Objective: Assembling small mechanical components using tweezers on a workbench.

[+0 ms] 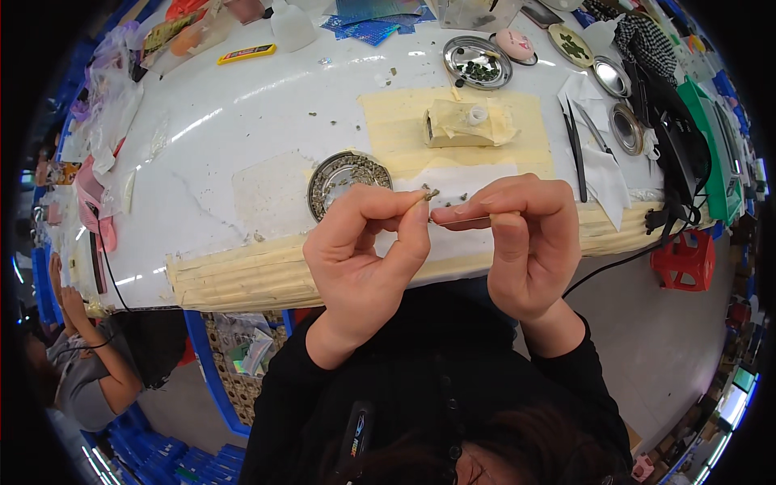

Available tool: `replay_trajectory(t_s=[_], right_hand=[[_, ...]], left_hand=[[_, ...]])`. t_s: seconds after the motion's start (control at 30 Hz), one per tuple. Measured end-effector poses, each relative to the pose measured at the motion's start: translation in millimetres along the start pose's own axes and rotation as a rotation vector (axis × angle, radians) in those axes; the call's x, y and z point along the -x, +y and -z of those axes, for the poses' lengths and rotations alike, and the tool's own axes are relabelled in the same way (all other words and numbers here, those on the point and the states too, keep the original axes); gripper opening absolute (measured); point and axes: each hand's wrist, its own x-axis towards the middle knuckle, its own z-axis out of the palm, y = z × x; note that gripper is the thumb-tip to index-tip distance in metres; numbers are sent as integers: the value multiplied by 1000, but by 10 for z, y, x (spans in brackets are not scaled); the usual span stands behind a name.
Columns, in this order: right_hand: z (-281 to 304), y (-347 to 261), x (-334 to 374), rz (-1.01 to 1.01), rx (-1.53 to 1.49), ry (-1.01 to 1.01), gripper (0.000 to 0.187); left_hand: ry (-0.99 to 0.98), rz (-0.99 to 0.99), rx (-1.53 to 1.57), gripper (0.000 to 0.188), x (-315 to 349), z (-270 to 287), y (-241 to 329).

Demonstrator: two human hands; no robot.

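Note:
My left hand [361,252] is closed in a pinch on a tiny greenish-brown piece [432,195], whose exact kind is too small to tell. Facing it, my right hand [535,242] grips a thin needle-like stick [473,221] between thumb and fingers, its tip pointing toward the left fingertips. Just behind my left hand sits a round metal dish [314,191] with many small greenish-brown bits in it. Under both hands lies white paper [453,182], where a few more bits [463,196] are scattered.
Behind the paper stands a tape-wrapped block [461,129]. Black tweezers [576,153] lie at right, near a metal dish of dark green pieces [503,79]. A yellow cutter [246,54] lies far left. Yellow tape covers the table's front edge [234,271]. Another person [105,364] works at left.

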Motion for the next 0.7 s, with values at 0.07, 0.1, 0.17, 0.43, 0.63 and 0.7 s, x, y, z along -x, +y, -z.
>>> replay_trajectory(t_s=[0.07, 0.1, 0.17, 0.43, 0.63, 0.7], right_hand=[[-11, 4, 8, -7, -10, 4, 14], [-18, 4, 12, -6, -10, 11, 13], [-17, -2, 15, -6, 21, 9, 12], [-45, -28, 5, -28, 71, 38, 11], [-45, -48, -23, -4, 130, 32, 11], [-39, -56, -37, 8, 154, 24, 11]], left_hand=[[-5, -3, -1, 13, 3, 2, 3], [-7, -5, -1, 13, 4, 5, 4], [-12, -10, 24, 13, 8, 10, -4], [-15, -9, 37, 12, 13, 22, -20], [-19, -20, 21, 11, 12, 17, -23], [-32, -37, -8, 8, 7, 14, -27]])
